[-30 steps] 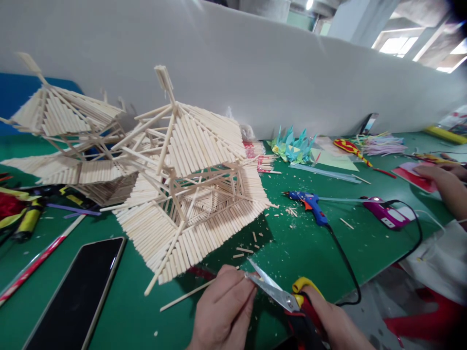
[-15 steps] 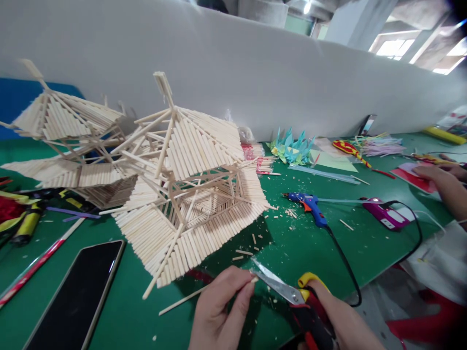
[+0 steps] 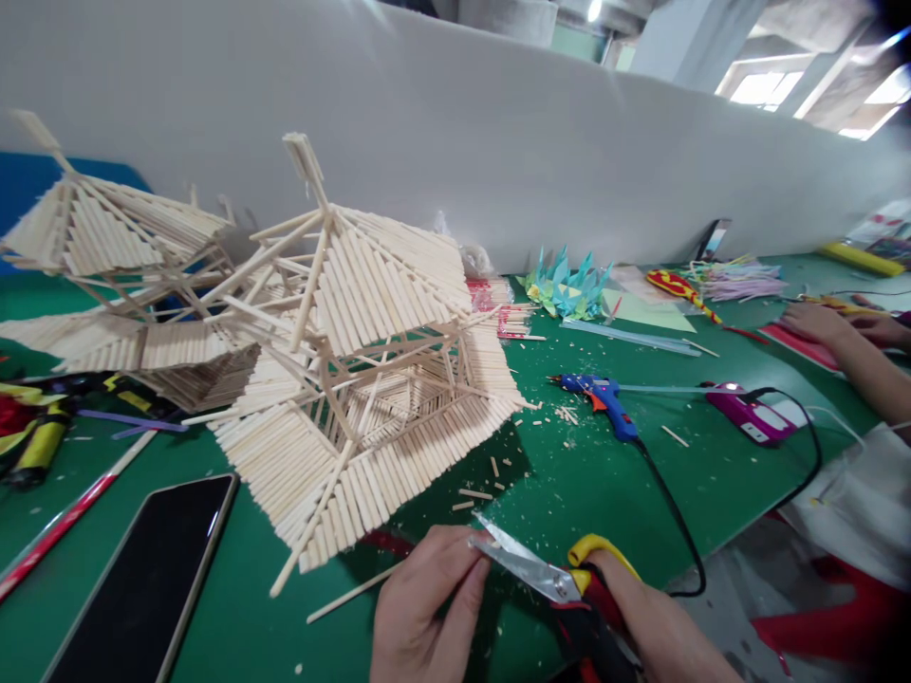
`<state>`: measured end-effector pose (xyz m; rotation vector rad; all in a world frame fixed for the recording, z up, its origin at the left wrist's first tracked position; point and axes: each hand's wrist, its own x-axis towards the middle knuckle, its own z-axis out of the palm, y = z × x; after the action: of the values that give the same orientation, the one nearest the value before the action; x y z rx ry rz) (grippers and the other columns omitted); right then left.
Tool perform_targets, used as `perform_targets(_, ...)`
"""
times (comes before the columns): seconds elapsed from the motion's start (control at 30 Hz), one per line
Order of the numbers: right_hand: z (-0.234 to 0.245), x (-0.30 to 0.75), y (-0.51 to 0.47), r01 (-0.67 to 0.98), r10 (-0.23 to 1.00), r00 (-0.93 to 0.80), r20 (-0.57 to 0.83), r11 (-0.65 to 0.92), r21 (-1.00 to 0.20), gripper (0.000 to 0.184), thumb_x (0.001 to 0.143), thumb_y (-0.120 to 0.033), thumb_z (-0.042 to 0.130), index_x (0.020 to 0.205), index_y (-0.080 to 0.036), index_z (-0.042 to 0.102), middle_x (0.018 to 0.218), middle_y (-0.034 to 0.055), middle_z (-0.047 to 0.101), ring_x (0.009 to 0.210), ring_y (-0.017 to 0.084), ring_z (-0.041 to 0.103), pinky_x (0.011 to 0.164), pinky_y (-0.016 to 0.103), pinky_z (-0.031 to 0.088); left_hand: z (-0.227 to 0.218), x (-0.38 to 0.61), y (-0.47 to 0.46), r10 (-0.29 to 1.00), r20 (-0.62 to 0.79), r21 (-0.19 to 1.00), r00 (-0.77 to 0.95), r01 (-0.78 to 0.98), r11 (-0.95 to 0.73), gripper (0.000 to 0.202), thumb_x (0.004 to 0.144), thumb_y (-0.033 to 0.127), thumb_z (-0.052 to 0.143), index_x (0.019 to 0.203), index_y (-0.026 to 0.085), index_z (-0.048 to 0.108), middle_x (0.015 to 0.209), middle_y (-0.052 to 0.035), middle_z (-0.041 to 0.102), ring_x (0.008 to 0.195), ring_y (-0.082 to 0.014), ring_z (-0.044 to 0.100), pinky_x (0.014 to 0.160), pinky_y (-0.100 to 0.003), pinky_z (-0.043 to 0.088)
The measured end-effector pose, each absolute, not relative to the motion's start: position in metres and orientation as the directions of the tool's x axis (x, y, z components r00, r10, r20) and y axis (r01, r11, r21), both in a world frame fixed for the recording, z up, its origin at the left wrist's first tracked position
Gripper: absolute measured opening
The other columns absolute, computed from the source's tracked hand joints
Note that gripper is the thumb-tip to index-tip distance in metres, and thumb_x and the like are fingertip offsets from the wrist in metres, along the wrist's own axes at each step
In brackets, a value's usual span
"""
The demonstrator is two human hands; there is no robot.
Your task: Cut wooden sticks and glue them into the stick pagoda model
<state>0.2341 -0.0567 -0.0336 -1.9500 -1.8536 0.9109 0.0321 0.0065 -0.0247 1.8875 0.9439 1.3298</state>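
In the head view, our left hand (image 3: 431,602) is pinching a stick (image 3: 350,595) near the model (image 3: 384,285), and our right hand (image 3: 651,612) is gripping scissors (image 3: 562,584), whose parted blades are reaching farther over our left fingertips than half a second ago. The table (image 3: 712,489) is ending in an edge slanting beside our right hand, room opening between scissors and glue gun (image 3: 613,403).

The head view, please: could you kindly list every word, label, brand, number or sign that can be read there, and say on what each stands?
No text can be read.
Purple device: marks on its pale patches, too small to read.
Red-and-white strip at the left: any print too blurred.
Red-and-white packet near the wall: any print too blurred.
Phone: dark screen, no text visible.
Scissors: no lettering visible.
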Motion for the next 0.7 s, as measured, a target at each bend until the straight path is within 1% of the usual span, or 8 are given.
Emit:
perform_targets(0.13, -0.038, 0.235, -0.060, 0.780, 0.972, -0.034, -0.231, -0.119, -0.614, 0.043, 0.060, -0.019, 0.056, 0.103, -0.025, 0.051, 0.075, 0.0027, 0.068, 0.065, 0.023, 0.066, 0.054, 0.028, 0.048, -0.026, 0.031, 0.008, 0.797, 0.541, 0.784, 0.269, 0.183, -0.594, 0.027, 0.073, 0.001, 0.053, 0.092, 0.019, 0.059, 0.086, -0.0034, 0.065, 0.072, -0.0109, 0.061, 0.064, -0.017, 0.050)
perform_targets(0.27, -0.043, 0.236, -0.062, 0.782, 0.971, -0.027, -0.237, -0.127, -0.610, 0.041, 0.061, -0.015, 0.052, 0.101, -0.023, 0.052, 0.070, 0.0026, 0.068, 0.062, 0.022, 0.066, 0.052, 0.026, 0.048, -0.029, 0.029, 0.008, 0.767, 0.576, 0.746, 0.283, 0.201, -0.635, 0.028, 0.072, 0.000, 0.054, 0.093, 0.017, 0.059, 0.089, -0.0061, 0.065, 0.072, -0.0118, 0.061, 0.064, -0.019, 0.050)
perform_targets(0.37, -0.047, 0.236, -0.062, 0.783, 0.972, -0.027, -0.234, -0.125, -0.610, 0.039, 0.061, -0.014, 0.051, 0.099, -0.023, 0.053, 0.074, 0.0027, 0.069, 0.065, 0.022, 0.066, 0.054, 0.025, 0.048, -0.031, 0.027, 0.007, 0.754, 0.576, 0.729, 0.317, 0.218, -0.649, 0.032, 0.071, -0.001, 0.054, 0.098, 0.016, 0.058, 0.090, -0.0085, 0.065, 0.074, -0.0141, 0.060, 0.063, -0.022, 0.052)
perform_targets(0.5, -0.048, 0.234, -0.063, 0.786, 0.974, -0.023, -0.226, -0.122, -0.606, 0.034, 0.064, -0.016, 0.049, 0.096, -0.025, 0.054, 0.080, 0.0010, 0.069, 0.067, 0.019, 0.066, 0.055, 0.022, 0.048, -0.030, 0.027, 0.007, 0.741, 0.597, 0.710, 0.308, 0.227, -0.667, 0.036, 0.071, -0.001, 0.054, 0.101, 0.018, 0.059, 0.090, -0.0090, 0.065, 0.073, -0.0158, 0.061, 0.061, -0.024, 0.053)
perform_targets(0.6, -0.045, 0.230, -0.063, 0.833, 0.970, 0.011, -0.243, -0.143, -0.534, 0.031, 0.066, -0.014, 0.046, 0.094, -0.025, 0.053, 0.080, 0.0006, 0.070, 0.066, 0.018, 0.067, 0.056, 0.021, 0.048, -0.027, 0.027, 0.008, 0.721, 0.607, 0.682, 0.334, 0.248, -0.688, 0.037, 0.070, -0.001, 0.055, 0.103, 0.017, 0.059, 0.089, -0.0098, 0.066, 0.074, -0.0168, 0.062, 0.061, -0.024, 0.053)
perform_targets(0.7, -0.042, 0.228, -0.063, 0.892, 0.960, 0.028, -0.280, -0.151, -0.427, 0.029, 0.067, -0.014, 0.046, 0.094, -0.024, 0.052, 0.080, 0.0025, 0.071, 0.064, 0.020, 0.068, 0.055, 0.022, 0.049, -0.026, 0.026, 0.007, 0.706, 0.622, 0.660, 0.338, 0.258, -0.705, 0.038, 0.070, -0.002, 0.055, 0.103, 0.015, 0.059, 0.088, -0.0109, 0.066, 0.074, -0.0168, 0.062, 0.060, -0.023, 0.053)
